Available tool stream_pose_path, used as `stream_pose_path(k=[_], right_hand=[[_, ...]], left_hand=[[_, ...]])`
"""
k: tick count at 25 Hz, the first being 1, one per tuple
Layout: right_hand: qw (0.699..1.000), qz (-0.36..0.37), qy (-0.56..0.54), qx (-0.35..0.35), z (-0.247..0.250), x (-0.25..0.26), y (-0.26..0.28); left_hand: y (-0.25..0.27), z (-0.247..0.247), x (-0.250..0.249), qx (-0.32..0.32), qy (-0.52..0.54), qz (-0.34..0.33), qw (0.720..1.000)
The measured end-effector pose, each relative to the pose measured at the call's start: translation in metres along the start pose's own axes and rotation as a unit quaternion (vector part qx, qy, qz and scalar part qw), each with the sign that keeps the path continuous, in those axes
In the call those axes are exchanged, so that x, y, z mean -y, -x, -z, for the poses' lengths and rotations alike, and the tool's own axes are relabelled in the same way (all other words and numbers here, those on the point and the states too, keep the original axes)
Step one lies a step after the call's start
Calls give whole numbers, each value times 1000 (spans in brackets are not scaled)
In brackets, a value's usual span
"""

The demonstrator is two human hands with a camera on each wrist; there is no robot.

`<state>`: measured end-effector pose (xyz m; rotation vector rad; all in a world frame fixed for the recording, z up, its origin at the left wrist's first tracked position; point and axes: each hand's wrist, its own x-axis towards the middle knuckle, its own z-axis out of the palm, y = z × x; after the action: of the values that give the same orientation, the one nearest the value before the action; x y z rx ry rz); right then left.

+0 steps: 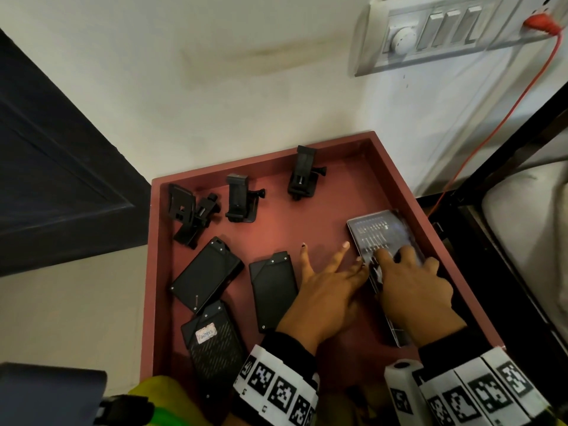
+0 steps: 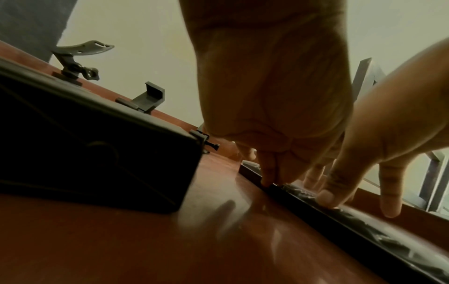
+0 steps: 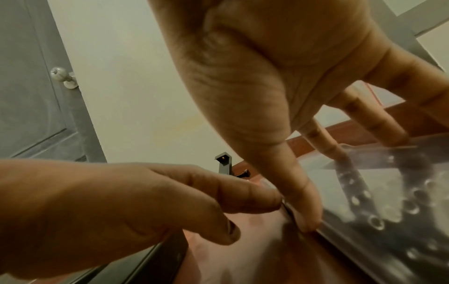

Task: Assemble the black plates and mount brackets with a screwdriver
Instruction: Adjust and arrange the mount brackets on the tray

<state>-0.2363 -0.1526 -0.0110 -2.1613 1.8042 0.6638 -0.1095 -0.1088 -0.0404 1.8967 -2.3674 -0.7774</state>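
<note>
The screwdriver bit case [image 1: 381, 241], flat with a clear lid over rows of bits, lies in the right part of the red tray [image 1: 396, 167], along its right wall. The right hand [image 1: 415, 290] lies on top of the case with bent fingers, its thumb [image 3: 301, 207] pressed on the case's left edge. The left hand [image 1: 322, 290] reaches in from the case's left, two fingers stretched over the tray floor and the others touching that same edge; whether either hand truly grips the case cannot be told.

Left of the case lie three black plates: one [image 1: 273, 290] just beside the left hand, one [image 1: 206, 272] farther left, and one [image 1: 215, 342] nearer the person with a white label [image 1: 205, 334] whose handwriting is too small to read. Beyond the case, toward the tray's far wall, stand three black mount brackets [image 1: 302, 173] [image 1: 239, 198] [image 1: 190, 210]. On the wall beyond the case sits a switch panel [image 1: 436, 32] with an orange cable [image 1: 504, 124] plugged in.
</note>
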Motion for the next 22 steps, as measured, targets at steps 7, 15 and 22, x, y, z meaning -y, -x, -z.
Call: stream_pose_path(k=[7,15,22], right_hand=[[962,105,-240,-80,44,19,-22],[908,168,-346,-166,97,111,-146],[838,156,-483,-201,65,82,-121]], left_hand=[[4,17,24,-244,101,42,964],[29,35,75,-479,160,241,829],[32,34,80,-474,238,235,815]])
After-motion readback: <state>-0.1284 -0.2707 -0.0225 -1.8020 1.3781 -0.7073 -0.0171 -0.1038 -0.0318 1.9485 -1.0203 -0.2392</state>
